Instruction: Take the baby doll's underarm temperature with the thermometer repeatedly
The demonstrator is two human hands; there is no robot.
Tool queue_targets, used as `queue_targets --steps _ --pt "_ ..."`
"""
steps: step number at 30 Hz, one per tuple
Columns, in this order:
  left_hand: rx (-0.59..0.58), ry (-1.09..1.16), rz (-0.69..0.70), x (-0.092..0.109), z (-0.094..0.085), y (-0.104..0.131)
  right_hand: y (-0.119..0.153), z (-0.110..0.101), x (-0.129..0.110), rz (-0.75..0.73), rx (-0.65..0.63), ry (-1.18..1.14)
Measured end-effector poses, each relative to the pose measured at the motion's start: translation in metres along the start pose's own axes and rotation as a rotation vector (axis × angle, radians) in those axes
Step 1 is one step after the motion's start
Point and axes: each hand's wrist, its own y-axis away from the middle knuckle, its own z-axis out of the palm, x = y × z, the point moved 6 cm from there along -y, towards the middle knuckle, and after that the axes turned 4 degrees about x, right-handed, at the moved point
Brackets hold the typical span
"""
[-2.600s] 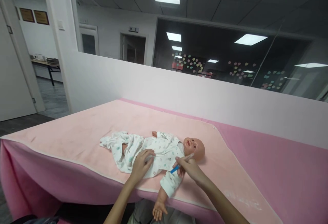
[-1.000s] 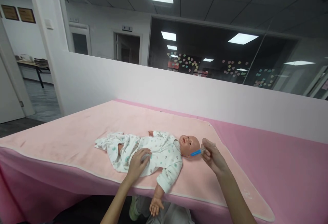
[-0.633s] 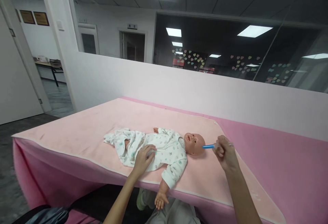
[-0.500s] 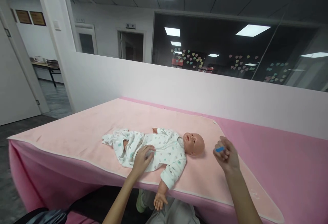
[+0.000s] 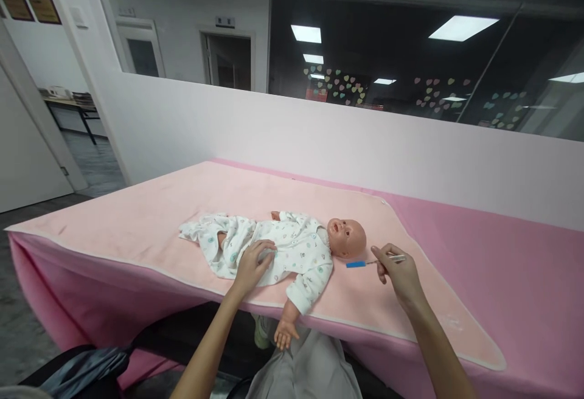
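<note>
A baby doll (image 5: 298,246) in a white patterned outfit lies on its back on a peach-coloured pad (image 5: 150,201), head toward the right. My left hand (image 5: 254,263) rests on the doll's belly, its fingers lightly bent and holding nothing. Beside the doll's head (image 5: 347,238), my right hand (image 5: 399,270) pinches a thin stick with a blue end (image 5: 356,264). The blue end points left, just below the head, and the pale handle shows above my fingers. From the frame I cannot tell what kind of tool it is. One doll arm hangs over the pad's near edge.
A pink cloth (image 5: 515,265) covers the table under the pad and hangs down in front. A white low wall (image 5: 365,143) with dark glass above it stands behind. To the left are a door (image 5: 27,137) and a desk. My legs are below the near edge.
My right hand has turned and moved slightly left, so the blue-ended stick now points toward the doll's head. My left hand stays on the belly. The camera view has tilted down a little.
</note>
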Motion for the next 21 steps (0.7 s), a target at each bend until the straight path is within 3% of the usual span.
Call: queue_targets --steps 3,9,12,16,19,21 --pt "0.008 0.005 0.009 0.002 0.0 0.0 0.011 -0.004 0.021 -0.049 0.072 0.193" --pt "0.009 0.006 -0.018 0.004 -0.002 0.001 0.027 0.011 0.055 -0.239 -0.141 0.678" --pt "0.025 -0.019 -0.051 0.011 -0.005 -0.004 0.029 0.017 0.067 -0.356 -0.172 0.892" --pt "0.156 -0.156 -0.057 0.045 -0.003 -0.032 0.023 0.035 0.048 -0.559 -0.088 0.938" --pt "0.107 -0.096 -0.002 0.068 0.025 -0.07 0.005 0.07 0.018 -0.668 -0.056 0.774" --pt "-0.015 -0.095 -0.029 0.065 0.054 -0.093 -0.012 0.1 0.003 -0.737 -0.052 0.663"
